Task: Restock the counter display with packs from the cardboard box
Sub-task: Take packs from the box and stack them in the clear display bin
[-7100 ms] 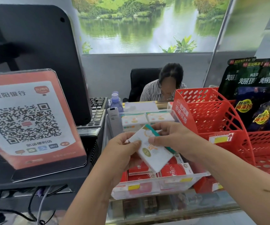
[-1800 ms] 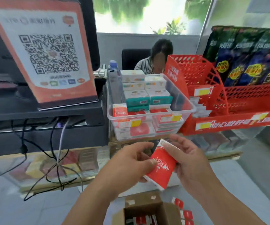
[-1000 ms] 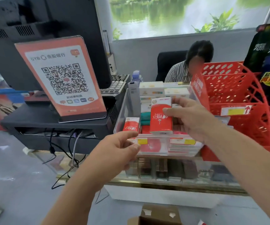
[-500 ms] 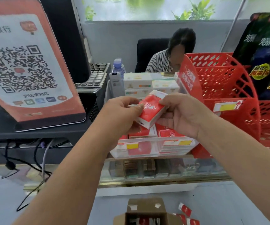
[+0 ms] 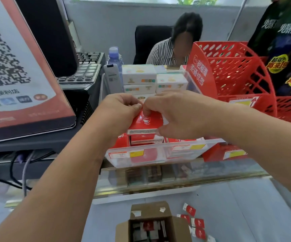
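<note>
At centre frame, our left hand (image 5: 116, 112) and right hand (image 5: 177, 114) both pinch a red pack (image 5: 145, 122) over the clear display (image 5: 158, 152) of packs; the box (image 5: 151, 224) at bottom holds more.

QR sign (image 5: 19, 67) cropped left, box (image 5: 151, 224) contents blurred

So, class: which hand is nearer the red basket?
Right. The right hand is just left of the red basket; the left hand is farther left, both on the red pack.
</note>
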A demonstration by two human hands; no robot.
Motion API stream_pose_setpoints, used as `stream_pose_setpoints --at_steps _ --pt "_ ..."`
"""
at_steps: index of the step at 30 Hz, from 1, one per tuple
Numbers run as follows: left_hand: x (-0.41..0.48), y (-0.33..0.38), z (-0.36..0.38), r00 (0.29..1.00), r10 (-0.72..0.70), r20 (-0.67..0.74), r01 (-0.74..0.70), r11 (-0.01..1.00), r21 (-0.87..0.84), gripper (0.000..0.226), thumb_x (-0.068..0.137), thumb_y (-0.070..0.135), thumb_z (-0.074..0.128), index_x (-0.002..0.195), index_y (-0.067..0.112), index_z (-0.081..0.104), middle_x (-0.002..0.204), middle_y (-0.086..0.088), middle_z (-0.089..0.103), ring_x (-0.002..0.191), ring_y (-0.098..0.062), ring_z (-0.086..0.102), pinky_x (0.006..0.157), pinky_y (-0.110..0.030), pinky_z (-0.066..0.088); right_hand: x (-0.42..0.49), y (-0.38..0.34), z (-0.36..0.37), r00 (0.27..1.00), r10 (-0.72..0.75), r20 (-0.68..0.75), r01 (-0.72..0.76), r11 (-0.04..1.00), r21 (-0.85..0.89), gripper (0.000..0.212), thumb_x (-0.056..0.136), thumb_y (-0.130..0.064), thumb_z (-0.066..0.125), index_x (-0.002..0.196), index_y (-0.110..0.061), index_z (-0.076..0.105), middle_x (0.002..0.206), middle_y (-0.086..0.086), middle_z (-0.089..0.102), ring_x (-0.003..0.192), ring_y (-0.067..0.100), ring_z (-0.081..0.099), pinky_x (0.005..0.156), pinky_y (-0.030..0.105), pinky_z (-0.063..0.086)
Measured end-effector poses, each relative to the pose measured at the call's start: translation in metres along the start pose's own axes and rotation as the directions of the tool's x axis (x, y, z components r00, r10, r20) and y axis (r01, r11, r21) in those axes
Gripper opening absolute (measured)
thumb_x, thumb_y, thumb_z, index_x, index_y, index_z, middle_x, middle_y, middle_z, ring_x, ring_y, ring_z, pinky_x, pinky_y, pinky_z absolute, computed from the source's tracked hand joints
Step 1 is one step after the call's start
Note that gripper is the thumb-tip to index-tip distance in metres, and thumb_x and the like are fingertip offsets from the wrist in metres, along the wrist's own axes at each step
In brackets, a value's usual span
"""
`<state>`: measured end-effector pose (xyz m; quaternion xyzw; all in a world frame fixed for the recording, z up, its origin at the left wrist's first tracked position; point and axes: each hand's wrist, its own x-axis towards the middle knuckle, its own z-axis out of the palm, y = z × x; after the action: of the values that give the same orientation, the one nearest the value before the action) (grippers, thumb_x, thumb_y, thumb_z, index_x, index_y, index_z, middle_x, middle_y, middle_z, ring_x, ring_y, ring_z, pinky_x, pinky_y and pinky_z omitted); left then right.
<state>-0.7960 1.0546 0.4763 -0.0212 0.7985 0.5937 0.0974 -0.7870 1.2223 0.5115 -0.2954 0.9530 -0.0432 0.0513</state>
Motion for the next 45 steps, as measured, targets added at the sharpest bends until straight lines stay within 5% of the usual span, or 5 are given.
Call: stream_pose_setpoints --at_steps 13,23,34,39,45 --pt "-0.003 -0.009 -0.004 0.973 0.202 -0.116 -0.193 0.978 0.08 0.014 0.091 0.03 0.065 0.078 0.031 0.07 0.086 0.008 0.073 0.087 -0.014 0.069 0.072 -0.036 0.057 0.046 0.018 0.032 0.87 0.059 0.49 -0.143 0.981 0.135 0.033 0.08 -0.027 0.074 0.107 -0.032 0.056 0.093 -0.015 0.054 0.082 0.008 0.055 0.069 0.027 0.047" --pt "-0.006 -0.011 0.005 0.969 0.225 -0.101 -0.216 0.972 0.095 0.015 0.092 0.024 0.064 0.079 0.03 0.071 0.086 0.011 0.072 0.085 -0.001 0.066 0.083 -0.035 0.058 0.058 0.015 0.053 0.852 0.011 0.524 -0.073 0.992 0.098 0.023 0.082 -0.034 0.075 0.1 -0.027 0.063 0.088 -0.011 0.061 0.077 0.007 0.056 0.063 0.023 0.042" --pt "-0.017 -0.011 0.01 0.977 0.199 -0.08 -0.185 0.971 0.152 0.012 0.092 0.026 0.064 0.083 0.03 0.072 0.079 0.012 0.071 0.078 -0.006 0.068 0.074 -0.029 0.058 0.046 0.023 0.064 0.942 0.031 0.334 -0.073 0.991 0.115 0.006 0.083 -0.026 0.068 0.086 -0.031 0.066 0.087 -0.015 0.066 0.082 0.008 0.061 0.079 0.03 0.055" --pt "-0.029 -0.008 0.009 0.973 0.23 0.005 -0.23 0.969 0.094 0.012 0.091 0.022 0.065 0.083 0.025 0.073 0.072 0.011 0.073 0.064 0.004 0.064 0.058 -0.013 0.049 0.02 0.006 0.038 0.983 0.106 0.152 -0.131 0.979 0.158 0.007 0.087 -0.018 0.064 0.09 -0.022 0.069 0.072 -0.017 0.056 0.071 0.009 0.056 0.063 0.017 0.044" --pt "-0.059 -0.009 -0.001 0.961 0.271 0.057 -0.272 0.962 0.019 0.013 0.092 0.021 0.065 0.083 0.025 0.073 0.079 0.002 0.074 0.081 -0.016 0.072 0.077 -0.045 0.06 -0.041 -0.033 0.014 0.971 0.235 -0.046 -0.217 0.946 0.24 0.017 0.09 -0.021 0.061 0.104 -0.023 0.072 0.085 -0.013 0.066 0.079 0.006 0.062 0.074 0.021 0.051"
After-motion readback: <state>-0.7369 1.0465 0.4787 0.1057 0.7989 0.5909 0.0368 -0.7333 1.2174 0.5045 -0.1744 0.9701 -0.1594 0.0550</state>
